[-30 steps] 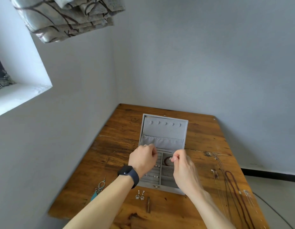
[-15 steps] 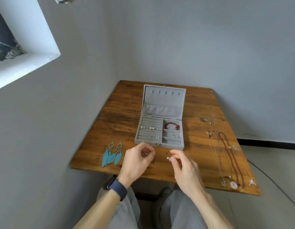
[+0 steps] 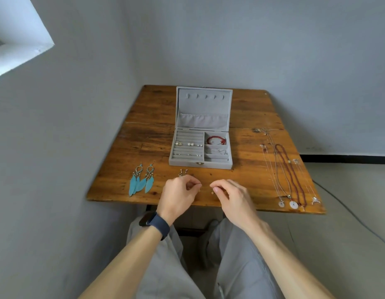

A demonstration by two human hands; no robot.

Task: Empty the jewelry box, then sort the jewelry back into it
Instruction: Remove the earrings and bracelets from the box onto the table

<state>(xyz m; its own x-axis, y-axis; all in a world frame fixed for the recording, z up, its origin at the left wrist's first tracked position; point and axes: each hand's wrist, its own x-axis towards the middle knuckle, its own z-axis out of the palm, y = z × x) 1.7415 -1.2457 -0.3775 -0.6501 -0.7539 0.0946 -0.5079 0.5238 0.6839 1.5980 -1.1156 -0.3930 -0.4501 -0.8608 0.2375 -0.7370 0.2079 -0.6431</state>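
view: head camera, the only one
landmark: open grey velvet jewelry box [image 3: 187,163], on the brown plank wooden table [image 3: 247,182], lid [image 3: 203,108] standing up at the far side
box contents: red bead bracelet [image 3: 216,140] in its right rear compartment; pearl studs [image 3: 188,144] seated in the left ring-roll rows; so judged only part-emptied
left hand [image 3: 178,195]: in front of the box, just over the table's near edge; fingers curled, thumb tip pressed to forefinger tip; can't tell if anything is in the pinch
right hand [image 3: 232,195]: in front of the box, right of the left hand; thumb and forefinger pinching what looks like a tiny pale stud [image 3: 212,192], at or just above the wood
why held so: fingertip pinch suits pieces this small; low height means a short drop, so they won't roll
teal feather drop earrings [image 3: 142,180]: front-left of the box, laid side by side as a pair
small metal drop earrings [image 3: 183,173]: just in front of the box, beside the left hand, also paired
necklaces, thin silver chains plus a dark red bead strand [image 3: 288,169]: well right of the box, stretched out straight, probably to avoid tangling
layout logic: grouped by type, which sets up the sort back
dark wristband [image 3: 153,223]: left wrist
writing/brands: none legible on the box, wristband or jewelry
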